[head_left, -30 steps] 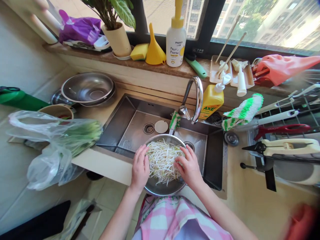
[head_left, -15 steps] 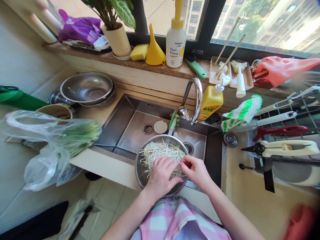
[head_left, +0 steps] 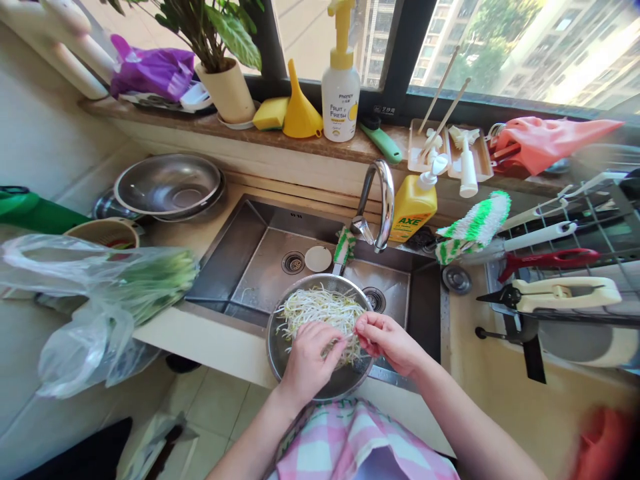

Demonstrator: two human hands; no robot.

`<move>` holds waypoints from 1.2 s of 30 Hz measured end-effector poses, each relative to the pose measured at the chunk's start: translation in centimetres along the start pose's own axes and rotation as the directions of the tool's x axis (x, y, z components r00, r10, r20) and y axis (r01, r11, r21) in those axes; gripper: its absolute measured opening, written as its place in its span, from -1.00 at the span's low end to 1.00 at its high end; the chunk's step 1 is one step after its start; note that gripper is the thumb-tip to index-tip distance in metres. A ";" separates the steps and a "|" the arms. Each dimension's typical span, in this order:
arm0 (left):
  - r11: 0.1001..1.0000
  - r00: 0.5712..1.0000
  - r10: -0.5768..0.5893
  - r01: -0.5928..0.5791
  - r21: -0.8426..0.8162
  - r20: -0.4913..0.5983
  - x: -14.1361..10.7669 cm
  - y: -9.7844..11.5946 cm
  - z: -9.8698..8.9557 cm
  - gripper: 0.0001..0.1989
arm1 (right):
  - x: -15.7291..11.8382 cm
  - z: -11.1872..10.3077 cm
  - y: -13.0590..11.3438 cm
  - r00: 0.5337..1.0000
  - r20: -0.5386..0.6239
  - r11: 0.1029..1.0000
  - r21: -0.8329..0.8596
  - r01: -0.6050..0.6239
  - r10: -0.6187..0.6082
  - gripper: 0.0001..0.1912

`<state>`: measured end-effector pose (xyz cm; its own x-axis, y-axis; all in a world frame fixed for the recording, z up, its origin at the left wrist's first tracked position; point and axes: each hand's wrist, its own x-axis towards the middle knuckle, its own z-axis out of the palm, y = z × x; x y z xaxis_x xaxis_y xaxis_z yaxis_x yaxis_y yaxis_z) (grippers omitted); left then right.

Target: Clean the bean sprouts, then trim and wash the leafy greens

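Observation:
A round metal colander [head_left: 273, 347] piled with white bean sprouts [head_left: 317, 310] rests over the near edge of the sink. Above the near side of the pile, my left hand [head_left: 311, 357] has its thumb and fingers pinched together around the end of a bean sprout. My right hand [head_left: 387, 340] is beside it over the colander's right rim, its thumb and forefinger closed on the same thin sprout. Only a short pale stretch of it shows between the two hands.
The steel sink [head_left: 265, 267] holds a white disc [head_left: 318, 259] behind the colander, under a curved faucet [head_left: 384, 200]. A bag of green vegetables [head_left: 155, 277] lies left. Metal bowls [head_left: 170, 183] stand behind it. Shears [head_left: 560, 293] and a dish rack are at right.
My left hand's thumb has come in from spread to meet the fingertips. My right hand stays pinched near it. The whole view has shifted slightly.

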<state>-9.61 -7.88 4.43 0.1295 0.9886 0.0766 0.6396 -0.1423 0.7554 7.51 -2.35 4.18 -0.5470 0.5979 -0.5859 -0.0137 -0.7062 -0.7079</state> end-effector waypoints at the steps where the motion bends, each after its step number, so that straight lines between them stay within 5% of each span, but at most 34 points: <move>1: 0.998 0.999 -0.042 0.042 -0.051 0.000 0.1 -0.2 -0.2 -0.90 | 0.1 0.1 0.0 0.999 -0.006 0.999 -0.001 0.036 -0.036 -0.64; 6: 0.944 0.974 -0.228 0.222 -0.243 0.002 0.5 -1.2 -0.9 -0.87 | 0.8 0.9 -0.7 0.986 -0.034 0.983 -0.081 0.162 -0.165 -0.66; 13: 0.798 0.932 -0.344 0.354 -0.487 0.114 1.0 -1.1 -0.6 -0.84 | 1.6 1.7 -1.0 0.991 0.122 0.965 0.263 0.013 -0.047 -0.74; 18: 0.724 0.917 -0.343 0.395 -0.566 0.202 1.2 -0.6 -0.4 -0.82 | 2.0 1.5 -0.5 0.993 0.110 0.937 0.350 -0.006 -0.035 -0.76; 22: 0.713 0.907 -0.355 0.419 -0.562 0.225 1.5 -0.5 -0.3 -0.81 | 1.8 1.3 -0.7 0.992 0.048 0.972 0.214 0.102 -0.115 -0.72; 27: 0.694 0.896 -0.363 0.444 -0.567 0.256 1.6 -0.7 -0.2 -0.81 | 1.2 0.4 -1.5 0.964 0.032 0.949 -0.172 0.264 -0.262 -0.76; 31: 0.714 0.881 -0.374 0.473 -0.517 0.291 1.7 -0.7 -0.4 -0.81 | 0.6 -0.3 -1.6 0.883 0.114 0.664 -0.618 0.421 -0.455 -0.91; 33: 0.718 0.871 -0.377 0.490 -0.494 0.316 1.8 -0.5 -0.5 -0.79 | 0.5 -0.3 -1.4 0.839 0.091 0.571 -0.693 0.440 -0.537 -0.93; 36: 0.686 0.854 -0.384 0.518 -0.511 0.351 1.9 0.0 -0.8 -0.78 | 0.8 -0.1 -0.9 0.835 -0.036 0.693 -0.579 0.430 -0.548 -0.92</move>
<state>-9.98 -5.91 5.11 0.1311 0.8817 -0.4532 0.1187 0.4399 0.8902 7.15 -1.16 4.28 -0.4195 0.9004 -0.1155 0.2405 -0.0124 -0.9706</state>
